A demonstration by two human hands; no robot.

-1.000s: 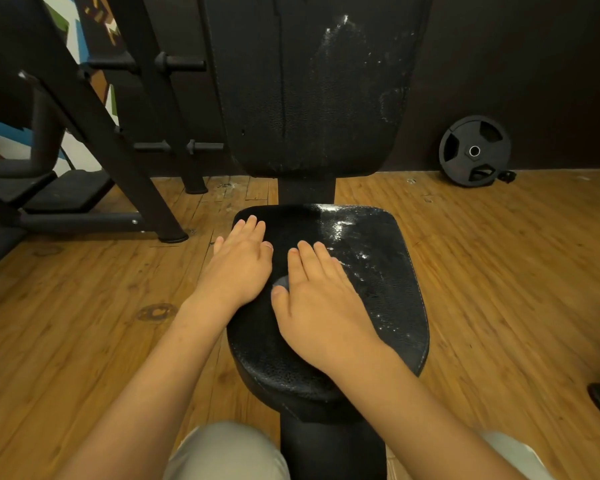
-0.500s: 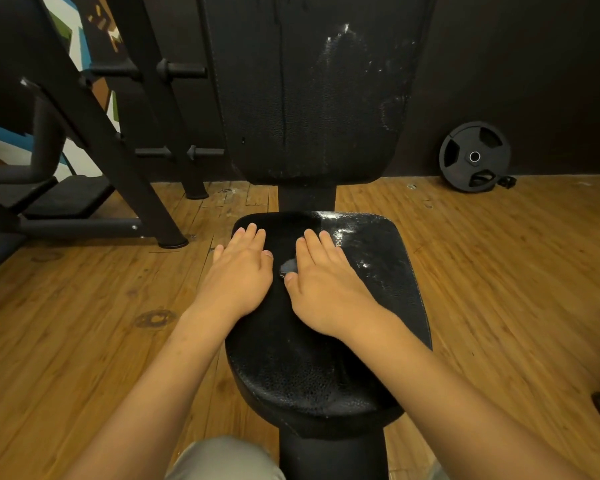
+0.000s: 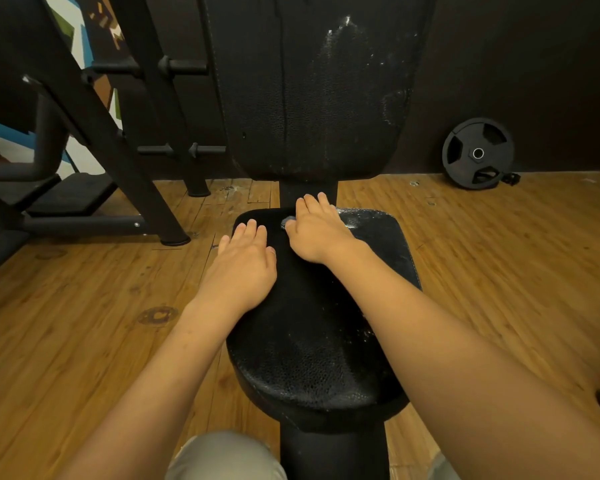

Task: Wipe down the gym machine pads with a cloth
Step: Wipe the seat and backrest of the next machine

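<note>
1 seat pad (image 3: 309,348) | left hand (image 3: 243,271) flat | right hand (image 3: 321,233) covers cloth (image 3: 289,221)

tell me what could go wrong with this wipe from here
1. Only a sliver of the cloth shows under the flat right hand, which is at the far edge of the seat pad; the cloth may slip off into the gap behind.
2. White flecks on the seat's right side, and more on the backrest pad, could be missed.
3. The left hand presses near the left edge and might slide off if the surface is damp.
</note>
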